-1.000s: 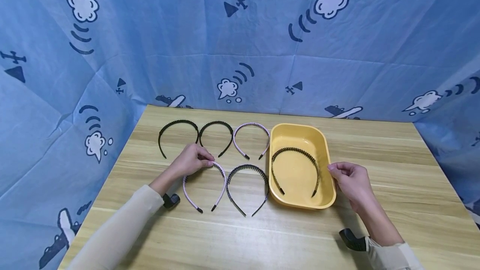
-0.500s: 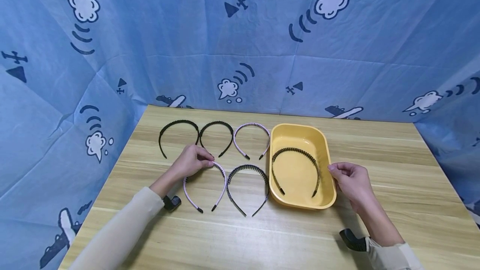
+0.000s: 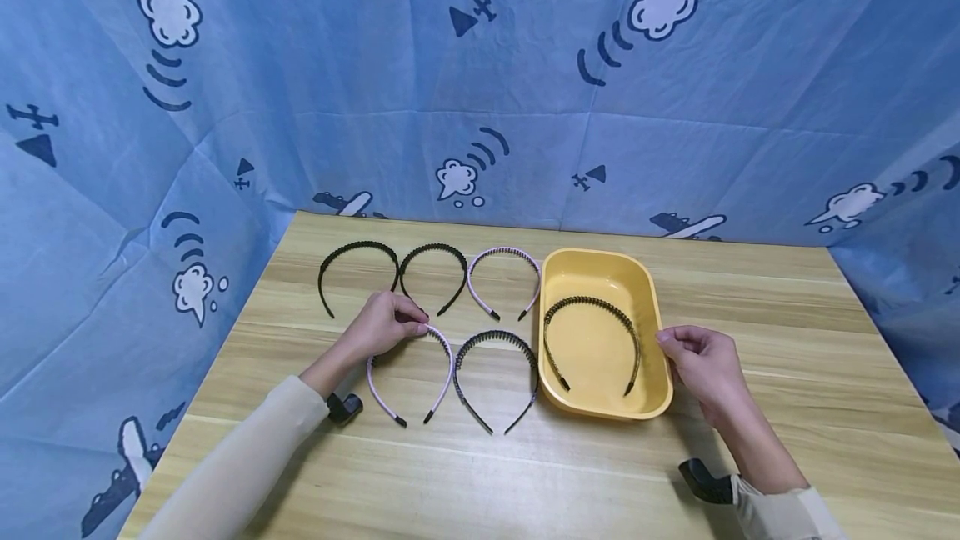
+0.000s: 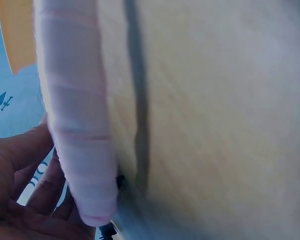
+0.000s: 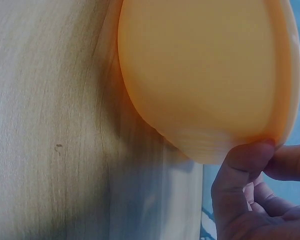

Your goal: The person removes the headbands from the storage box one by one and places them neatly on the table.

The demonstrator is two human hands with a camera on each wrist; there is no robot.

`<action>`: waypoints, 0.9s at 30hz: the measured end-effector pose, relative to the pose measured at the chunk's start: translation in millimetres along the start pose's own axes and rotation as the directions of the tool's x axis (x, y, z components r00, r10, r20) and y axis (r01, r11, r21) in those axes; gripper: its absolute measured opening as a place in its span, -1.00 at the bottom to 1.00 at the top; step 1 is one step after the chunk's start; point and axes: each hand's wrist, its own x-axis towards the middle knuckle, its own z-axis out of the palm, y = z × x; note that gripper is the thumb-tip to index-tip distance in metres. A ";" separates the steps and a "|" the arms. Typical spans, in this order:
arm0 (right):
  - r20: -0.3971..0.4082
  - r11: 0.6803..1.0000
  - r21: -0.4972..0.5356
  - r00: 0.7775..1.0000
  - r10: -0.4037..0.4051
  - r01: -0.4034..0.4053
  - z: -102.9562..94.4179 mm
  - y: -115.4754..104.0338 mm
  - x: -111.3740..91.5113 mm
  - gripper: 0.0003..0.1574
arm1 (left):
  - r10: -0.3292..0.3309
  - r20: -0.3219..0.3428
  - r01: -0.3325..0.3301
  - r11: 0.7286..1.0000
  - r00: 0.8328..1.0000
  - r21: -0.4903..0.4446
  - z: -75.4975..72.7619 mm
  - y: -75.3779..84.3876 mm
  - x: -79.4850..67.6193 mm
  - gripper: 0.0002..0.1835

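Observation:
In the head view my left hand (image 3: 386, 323) pinches the top of a lilac headband (image 3: 451, 365) between thumb and fingertips; its two dark tips point toward me. Close up in the left wrist view, that headband (image 4: 75, 75) runs past the fingers of my left hand (image 4: 22, 165). My right hand (image 3: 707, 361) grips the right rim of a yellow plastic basin (image 3: 592, 348), thumb on the inside. A dark toothed headband (image 3: 588, 299) lies within the basin. From the right wrist, thumb and finger of my right hand (image 5: 260, 190) clasp the basin's edge.
Behind my left hand lie a black headband (image 3: 360, 244), another black headband (image 3: 435, 246) and a second lilac headband (image 3: 502, 250), in a row. Between the held headband and the basin is a dark toothed headband (image 3: 495, 333). A blue patterned curtain (image 3: 517, 165) hangs behind the wooden table (image 3: 480, 490).

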 end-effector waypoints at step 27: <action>-0.023 0.999 -0.015 0.999 -0.030 0.030 1.3 -3.1 -1.7 -0.59 | -0.026 -0.002 0.026 0.999 1.000 -0.025 -10.7 16.0 4.9 -0.85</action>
